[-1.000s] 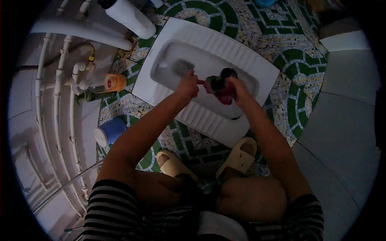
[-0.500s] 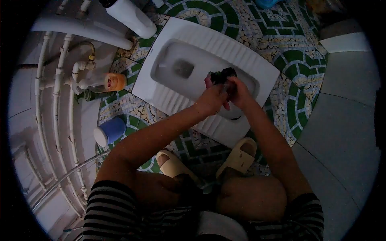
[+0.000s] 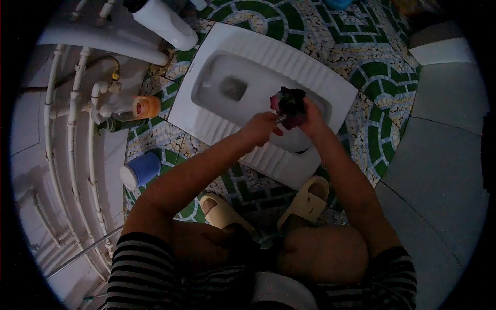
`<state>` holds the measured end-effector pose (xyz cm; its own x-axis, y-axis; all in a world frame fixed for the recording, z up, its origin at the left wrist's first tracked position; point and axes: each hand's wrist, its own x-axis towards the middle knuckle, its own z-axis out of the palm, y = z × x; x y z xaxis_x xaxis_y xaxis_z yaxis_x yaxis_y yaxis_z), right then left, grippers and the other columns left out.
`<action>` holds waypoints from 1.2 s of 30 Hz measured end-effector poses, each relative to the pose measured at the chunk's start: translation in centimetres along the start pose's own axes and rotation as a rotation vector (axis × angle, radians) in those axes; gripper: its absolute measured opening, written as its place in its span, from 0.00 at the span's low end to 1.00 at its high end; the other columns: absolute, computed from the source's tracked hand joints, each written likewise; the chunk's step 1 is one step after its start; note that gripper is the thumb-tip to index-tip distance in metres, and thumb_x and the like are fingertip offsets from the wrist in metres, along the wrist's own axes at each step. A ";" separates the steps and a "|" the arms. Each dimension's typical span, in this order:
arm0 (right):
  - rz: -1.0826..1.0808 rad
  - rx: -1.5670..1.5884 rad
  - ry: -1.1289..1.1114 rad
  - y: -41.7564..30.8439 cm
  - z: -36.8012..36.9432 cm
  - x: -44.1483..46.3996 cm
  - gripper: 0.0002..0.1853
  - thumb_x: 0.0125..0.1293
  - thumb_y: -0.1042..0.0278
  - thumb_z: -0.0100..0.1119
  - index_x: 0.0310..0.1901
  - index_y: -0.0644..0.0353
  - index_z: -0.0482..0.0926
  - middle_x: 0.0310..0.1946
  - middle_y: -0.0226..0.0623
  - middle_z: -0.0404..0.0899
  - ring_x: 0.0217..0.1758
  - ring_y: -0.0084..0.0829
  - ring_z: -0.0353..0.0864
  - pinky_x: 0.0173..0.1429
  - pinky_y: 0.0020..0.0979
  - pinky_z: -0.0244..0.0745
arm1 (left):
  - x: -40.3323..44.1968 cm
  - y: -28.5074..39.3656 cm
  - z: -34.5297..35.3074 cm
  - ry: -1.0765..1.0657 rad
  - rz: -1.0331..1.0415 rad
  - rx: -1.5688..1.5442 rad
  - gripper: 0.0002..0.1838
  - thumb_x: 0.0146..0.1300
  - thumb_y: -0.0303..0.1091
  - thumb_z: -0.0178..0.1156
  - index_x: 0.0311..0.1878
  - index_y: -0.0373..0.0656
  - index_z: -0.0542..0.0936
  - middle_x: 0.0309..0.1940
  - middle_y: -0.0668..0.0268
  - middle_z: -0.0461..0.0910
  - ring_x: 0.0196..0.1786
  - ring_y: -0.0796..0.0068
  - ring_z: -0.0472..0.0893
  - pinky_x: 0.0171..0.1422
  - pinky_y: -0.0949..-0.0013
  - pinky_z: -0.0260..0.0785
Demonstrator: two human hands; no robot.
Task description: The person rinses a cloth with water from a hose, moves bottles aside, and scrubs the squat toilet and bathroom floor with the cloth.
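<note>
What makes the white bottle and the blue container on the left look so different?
The white bottle has a black top, while the blue container has a whitish end. The bottle looks long and slim; the container looks shorter and stubbier. The container is closer to the left slipper than the bottle is. Both are on the person's left.
</note>
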<state>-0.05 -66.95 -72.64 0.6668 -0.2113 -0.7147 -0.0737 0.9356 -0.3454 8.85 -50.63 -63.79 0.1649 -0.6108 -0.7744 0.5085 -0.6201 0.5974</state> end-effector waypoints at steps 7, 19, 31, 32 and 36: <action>0.064 0.119 0.077 -0.8 2.7 -2.1 0.19 0.67 0.59 0.43 0.53 0.62 0.71 0.49 0.42 0.75 0.51 0.40 0.76 0.56 0.42 0.72 | 3.6 -2.7 -1.4 0.174 -0.033 -0.255 0.22 0.63 0.45 0.53 0.52 0.38 0.68 0.36 0.60 0.77 0.19 0.79 0.63 0.20 0.74 0.54; 0.298 -0.403 -0.302 2.2 4.4 -3.2 0.14 0.57 0.67 0.55 0.43 0.64 0.73 0.33 0.37 0.78 0.34 0.33 0.79 0.35 0.37 0.77 | 3.4 -1.6 -1.8 0.305 0.116 -0.228 0.43 0.49 0.67 0.61 0.51 0.33 0.68 0.42 0.57 0.75 0.40 0.69 0.76 0.36 0.67 0.71; 0.202 -0.770 -0.495 0.9 7.3 -4.9 0.25 0.54 0.67 0.65 0.53 0.64 0.70 0.42 0.37 0.77 0.43 0.29 0.77 0.44 0.29 0.73 | 4.9 -1.1 -3.2 0.388 0.452 0.036 0.19 0.57 0.37 0.60 0.49 0.37 0.71 0.42 0.58 0.77 0.43 0.69 0.77 0.45 0.68 0.71; 0.226 -0.586 -0.447 0.9 7.3 -5.3 0.25 0.55 0.65 0.65 0.53 0.63 0.69 0.43 0.37 0.76 0.43 0.30 0.77 0.44 0.29 0.74 | 5.3 -1.5 -3.7 0.322 0.461 -0.122 0.18 0.58 0.35 0.59 0.49 0.37 0.71 0.41 0.59 0.77 0.42 0.69 0.77 0.45 0.68 0.71; 0.363 -0.367 -0.469 1.2 6.6 -4.7 0.29 0.56 0.58 0.66 0.56 0.61 0.67 0.50 0.37 0.73 0.45 0.31 0.77 0.45 0.32 0.74 | 2.6 1.2 -2.8 0.140 0.426 -0.383 0.16 0.59 0.35 0.59 0.47 0.38 0.72 0.39 0.61 0.76 0.40 0.69 0.77 0.41 0.67 0.72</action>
<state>1.60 -62.96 -65.70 0.7963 0.3187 -0.5141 -0.5433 0.7505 -0.3763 12.28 -51.54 -65.67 0.5186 -0.6800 -0.5183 0.6374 -0.0966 0.7644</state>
